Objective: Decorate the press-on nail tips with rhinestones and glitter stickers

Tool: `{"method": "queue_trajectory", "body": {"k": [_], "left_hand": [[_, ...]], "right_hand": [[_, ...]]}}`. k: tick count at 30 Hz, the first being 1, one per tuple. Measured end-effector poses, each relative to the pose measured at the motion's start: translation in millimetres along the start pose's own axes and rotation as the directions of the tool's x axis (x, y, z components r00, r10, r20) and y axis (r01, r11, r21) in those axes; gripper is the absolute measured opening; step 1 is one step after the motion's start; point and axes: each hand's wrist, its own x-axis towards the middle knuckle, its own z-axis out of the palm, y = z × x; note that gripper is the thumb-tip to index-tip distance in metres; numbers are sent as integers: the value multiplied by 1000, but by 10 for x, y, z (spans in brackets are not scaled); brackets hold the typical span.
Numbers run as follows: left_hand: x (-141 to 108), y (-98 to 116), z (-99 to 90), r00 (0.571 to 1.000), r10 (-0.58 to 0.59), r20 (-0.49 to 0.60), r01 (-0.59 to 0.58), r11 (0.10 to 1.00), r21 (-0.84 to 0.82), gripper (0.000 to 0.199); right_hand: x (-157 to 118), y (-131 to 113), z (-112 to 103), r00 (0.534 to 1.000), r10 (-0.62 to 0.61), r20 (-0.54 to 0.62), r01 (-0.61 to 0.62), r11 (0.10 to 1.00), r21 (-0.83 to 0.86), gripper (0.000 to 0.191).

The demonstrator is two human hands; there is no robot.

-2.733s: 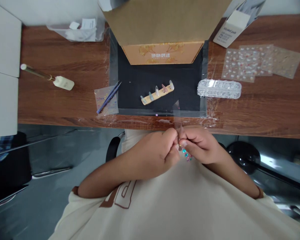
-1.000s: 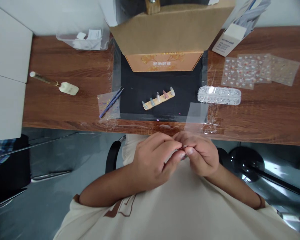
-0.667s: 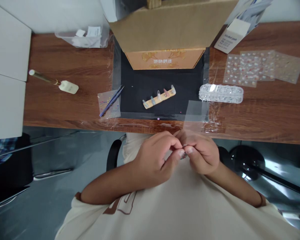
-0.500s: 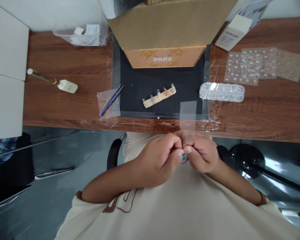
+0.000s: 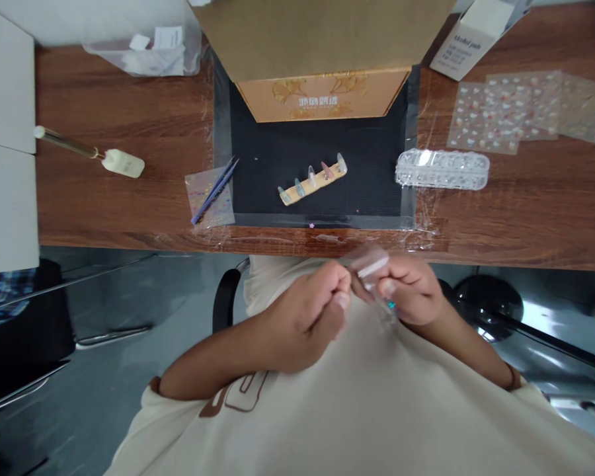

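Note:
My right hand (image 5: 414, 291) pinches a small clear plastic bag (image 5: 374, 266), which is blurred and tilted, with teal bits showing near its lower end. Just left of it, my left hand (image 5: 305, 320) is closed, thumb pressed on the curled fingers; whatever it may hold is hidden. Both hands are in front of my chest, below the table's front edge. On the black mat (image 5: 272, 142) beyond them lies a wooden strip (image 5: 313, 185) carrying several false nails in blue, pink and clear tones.
Blue tweezers (image 5: 214, 192) lie on a sticker sheet (image 5: 223, 213) at left, near a small bottle (image 5: 123, 163). To the right are a clear lidded case (image 5: 442, 170) and more sticker sheets (image 5: 506, 112). A cardboard box (image 5: 322, 99) stands behind the mat. A tiny pink piece (image 5: 312, 226) sits at the mat's front edge.
My hands, which met at the plastic bag, have drawn apart. The bag has tipped over and stays with my right hand. The view has shifted slightly.

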Motion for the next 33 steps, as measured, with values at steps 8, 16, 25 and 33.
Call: {"method": "queue_trajectory", "body": {"k": [8, 16, 25, 33], "left_hand": [[30, -81, 0, 984, 92, -151, -126, 964, -234, 23], [61, -219, -17, 946, -53, -319, -150, 801, -580, 6], [65, -233, -35, 942, -238, -237, 12, 729, -685, 23], [71, -233, -57, 950, -226, -214, 13, 716, -698, 19]], "right_hand": [[-127, 69, 67, 982, 18, -186, 6, 992, 128, 24], [-374, 102, -410, 834, 82, -546, -241, 944, -227, 27], [-212, 183, -634, 873, 96, -479, -415, 661, -625, 36], [10, 321, -653, 860, 107, -500, -506, 317, -802, 28]]}}
